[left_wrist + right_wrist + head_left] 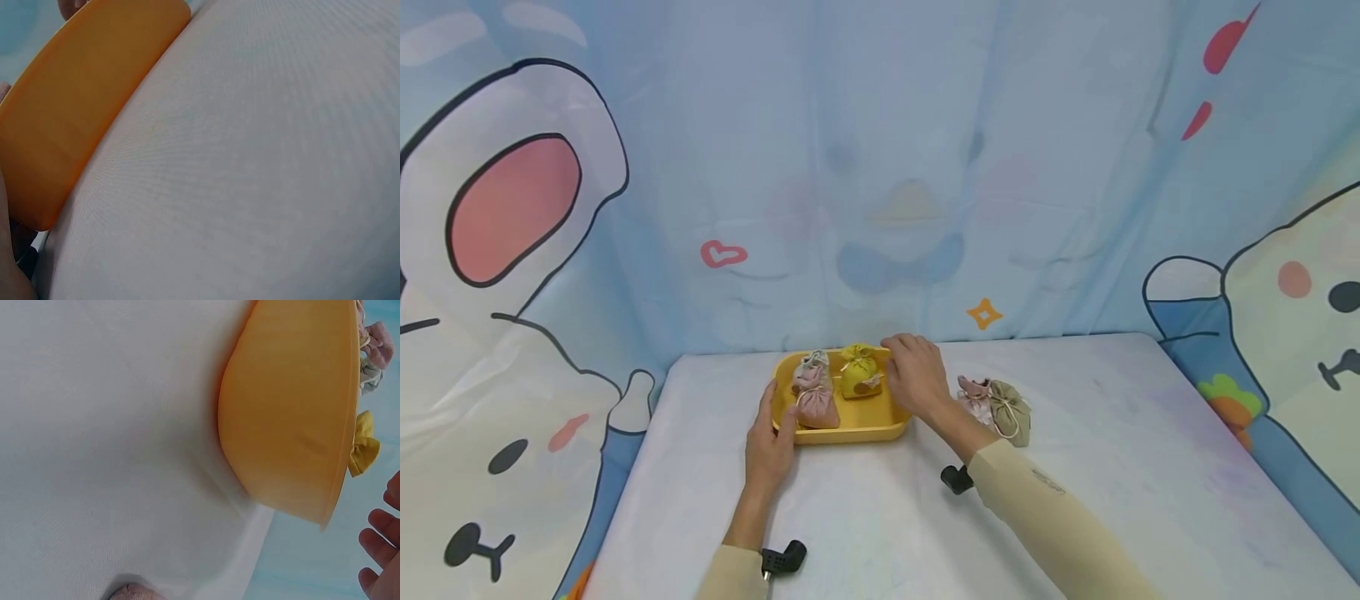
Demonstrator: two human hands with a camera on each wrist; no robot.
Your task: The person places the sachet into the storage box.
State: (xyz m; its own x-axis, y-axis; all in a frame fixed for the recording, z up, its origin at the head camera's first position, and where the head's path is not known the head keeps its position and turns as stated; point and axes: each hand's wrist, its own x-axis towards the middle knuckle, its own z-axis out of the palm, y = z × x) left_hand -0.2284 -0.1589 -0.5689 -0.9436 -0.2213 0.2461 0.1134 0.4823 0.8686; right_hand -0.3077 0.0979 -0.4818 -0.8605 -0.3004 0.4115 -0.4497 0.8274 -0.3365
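Right wrist view: right hand (389, 556) and yellow tray (287, 406) cropped by edges; pinkish thing (134, 592) below mostly cut off

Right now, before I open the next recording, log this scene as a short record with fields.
Container: yellow tray on white table
Inside: pink pouch, pale pouch, yellow pouch
Outside, right: olive pouch, pinkish pouch
Left hand: holds tray's left end
Right hand: near tray's right end, nothing visible in it

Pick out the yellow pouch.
The yellow pouch inside the tray, on the side nearer the right hand; no other pouch is that colour.
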